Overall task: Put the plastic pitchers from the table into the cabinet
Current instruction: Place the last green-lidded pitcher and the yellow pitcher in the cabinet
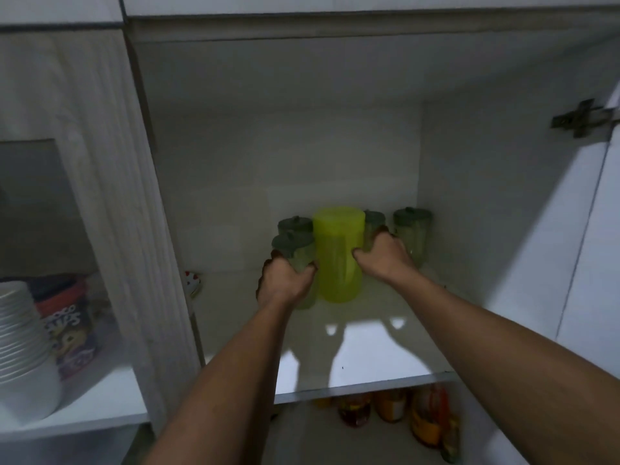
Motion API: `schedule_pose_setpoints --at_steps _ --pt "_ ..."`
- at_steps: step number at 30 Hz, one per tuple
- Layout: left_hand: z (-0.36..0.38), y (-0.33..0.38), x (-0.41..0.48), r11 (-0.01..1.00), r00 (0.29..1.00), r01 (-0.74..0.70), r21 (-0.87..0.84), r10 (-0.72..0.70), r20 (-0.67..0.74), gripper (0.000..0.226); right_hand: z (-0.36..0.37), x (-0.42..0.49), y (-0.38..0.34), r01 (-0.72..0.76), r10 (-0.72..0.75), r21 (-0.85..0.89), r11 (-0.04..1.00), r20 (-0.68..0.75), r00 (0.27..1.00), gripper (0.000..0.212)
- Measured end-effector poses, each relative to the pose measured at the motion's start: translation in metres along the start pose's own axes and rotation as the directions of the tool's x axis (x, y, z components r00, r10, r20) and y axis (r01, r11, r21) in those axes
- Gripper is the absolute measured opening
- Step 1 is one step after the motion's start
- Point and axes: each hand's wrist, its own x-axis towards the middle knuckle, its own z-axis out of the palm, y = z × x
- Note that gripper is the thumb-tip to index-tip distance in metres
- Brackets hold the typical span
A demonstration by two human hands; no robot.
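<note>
Head view looks into an open cabinet (469, 182) with white walls and a white shelf (362, 350). On this shelf, toward the back, stands a tall yellow-green pitcher (339, 253), upright, and it is the brightest thing in the dim space. Around it I see 4 smaller pale green pitchers with dark green lids. 1 of them (297, 255) is at the front left, just beside the tall one, and the left hand (285, 283) is wrapped around its body and holds it. Behind it stands another small pitcher (295, 224), partly hidden. On the other side, the right hand (382, 260) is closed, with the fingers curled against the right side of the tall pitcher and in front of a third small pitcher (374, 223); which of the 2 it really grips, I cannot tell. The fourth small pitcher (412, 229) stands alone near the right wall, apart from both hands.

Both forearms reach up from the bottom of the view. At the left, behind a wooden panel (127, 196), there is a stack of white bowls (23, 344) and a colourful cereal box (72, 337). Under the shelf, some jars (389, 407) with orange and red content are visible, blurred.
</note>
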Motion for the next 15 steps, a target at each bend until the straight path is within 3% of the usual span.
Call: schedule_pose_setpoints --at_steps 6,15 --pt "-0.002 0.04 -0.057 0.976 0.974 -0.216 0.01 0.215 0.074 0.056 -0.053 -0.057 0.028 0.041 -0.041 0.014 0.999 -0.025 0.999 0.045" --pt "0.02 0.137 -0.222 0.854 0.842 -0.52 0.006 0.511 0.175 0.046 -0.188 -0.19 0.107 0.071 -0.08 -0.061 0.996 -0.157 0.984 0.032"
